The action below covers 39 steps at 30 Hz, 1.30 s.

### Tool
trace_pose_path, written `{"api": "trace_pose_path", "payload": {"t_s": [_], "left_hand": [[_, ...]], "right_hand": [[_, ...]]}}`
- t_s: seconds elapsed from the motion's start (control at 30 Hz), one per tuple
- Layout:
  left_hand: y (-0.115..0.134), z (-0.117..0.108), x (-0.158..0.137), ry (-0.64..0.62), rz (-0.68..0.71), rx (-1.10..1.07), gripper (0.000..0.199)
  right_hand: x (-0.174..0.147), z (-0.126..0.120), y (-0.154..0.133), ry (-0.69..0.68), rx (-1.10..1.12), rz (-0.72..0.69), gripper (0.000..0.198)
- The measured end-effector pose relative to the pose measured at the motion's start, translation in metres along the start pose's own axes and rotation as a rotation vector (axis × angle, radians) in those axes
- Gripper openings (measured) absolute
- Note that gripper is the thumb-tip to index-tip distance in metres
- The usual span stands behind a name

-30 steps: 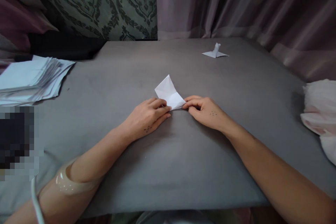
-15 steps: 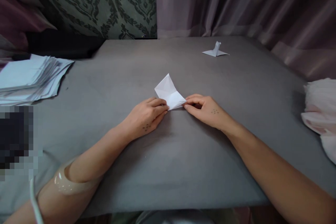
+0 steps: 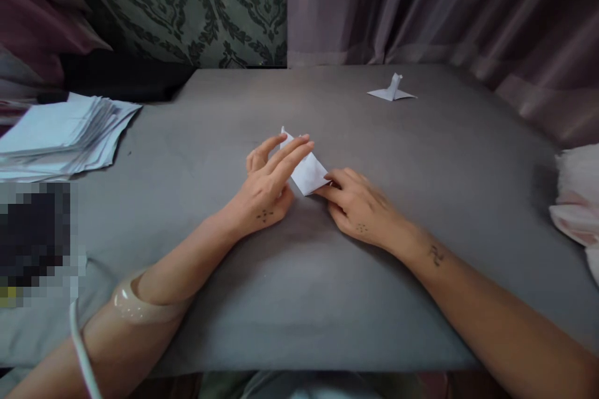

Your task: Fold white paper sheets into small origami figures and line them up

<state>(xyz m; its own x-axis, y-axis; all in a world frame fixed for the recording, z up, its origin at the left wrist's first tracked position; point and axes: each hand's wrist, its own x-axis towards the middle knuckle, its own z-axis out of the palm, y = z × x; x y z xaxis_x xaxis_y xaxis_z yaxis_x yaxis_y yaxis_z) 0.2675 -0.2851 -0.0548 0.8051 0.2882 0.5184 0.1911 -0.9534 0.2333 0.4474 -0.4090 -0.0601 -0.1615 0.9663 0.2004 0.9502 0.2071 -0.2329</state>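
A small folded white sheet of paper (image 3: 309, 175) lies on the grey cloth in front of me, with creased, angled flaps. My left hand (image 3: 269, 177) is over its left side, fingers apart and stretched out across the upper flap, one fingertip at the top corner. Part of the paper is hidden beneath those fingers. At the lower right corner, my right hand (image 3: 358, 202) pinches the paper between its fingertips, one finger reaching under the edge.
Toward the back right stands a folded white paper figure (image 3: 393, 88) with spread wings. A stack of white paper (image 3: 60, 131) lies at the left, with a black item (image 3: 126, 78) behind it. Pale fabric (image 3: 580, 199) is bunched at the right edge of the grey-covered table (image 3: 299, 299).
My left hand has lifted from the paper's lower left edge, and its fingers have spread over the upper flap. My right fingers have shifted their hold at the right corner.
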Motion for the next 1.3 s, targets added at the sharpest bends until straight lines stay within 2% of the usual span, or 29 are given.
{"api": "trace_pose_path", "payload": {"t_s": [0.1, 0.27, 0.4, 0.5, 0.73, 0.87, 0.97, 1.07, 1.17, 1.3], "left_hand": [[0.001, -0.001, -0.001, -0.008, 0.041, 0.048, 0.066], [-0.001, -0.006, -0.002, -0.033, 0.052, 0.100, 0.049], [-0.002, -0.005, 0.008, 0.025, 0.049, 0.101, 0.053], [-0.002, -0.005, 0.012, -0.033, 0.079, 0.093, 0.050], [0.002, -0.031, -0.004, -0.115, 0.082, 0.191, 0.022], [0.001, -0.033, -0.008, -0.119, 0.056, 0.174, 0.041], [-0.005, -0.021, 0.000, -0.072, 0.071, 0.157, 0.052], [-0.012, -0.006, 0.012, -0.060, 0.079, 0.134, 0.054], [-0.014, 0.001, 0.020, -0.102, 0.110, 0.117, 0.040], [-0.011, -0.002, 0.018, -0.088, 0.121, 0.114, 0.014]], "right_hand": [[0.002, -0.001, -0.002, -0.020, -0.054, -0.010, 0.035], [0.004, 0.001, -0.002, -0.022, -0.050, -0.031, 0.035], [0.004, 0.001, -0.003, -0.015, -0.068, -0.058, 0.035], [0.004, 0.001, -0.004, -0.005, -0.066, -0.068, 0.034], [0.004, 0.005, -0.004, -0.024, 0.070, -0.070, 0.039], [0.003, 0.005, -0.003, -0.031, 0.076, -0.040, 0.041], [0.002, 0.005, -0.003, -0.034, 0.063, -0.034, 0.041], [0.003, 0.006, -0.004, -0.022, 0.042, -0.045, 0.039], [0.003, 0.007, -0.004, -0.012, 0.029, -0.053, 0.039], [0.001, 0.007, -0.004, -0.004, 0.032, -0.046, 0.038]]}}
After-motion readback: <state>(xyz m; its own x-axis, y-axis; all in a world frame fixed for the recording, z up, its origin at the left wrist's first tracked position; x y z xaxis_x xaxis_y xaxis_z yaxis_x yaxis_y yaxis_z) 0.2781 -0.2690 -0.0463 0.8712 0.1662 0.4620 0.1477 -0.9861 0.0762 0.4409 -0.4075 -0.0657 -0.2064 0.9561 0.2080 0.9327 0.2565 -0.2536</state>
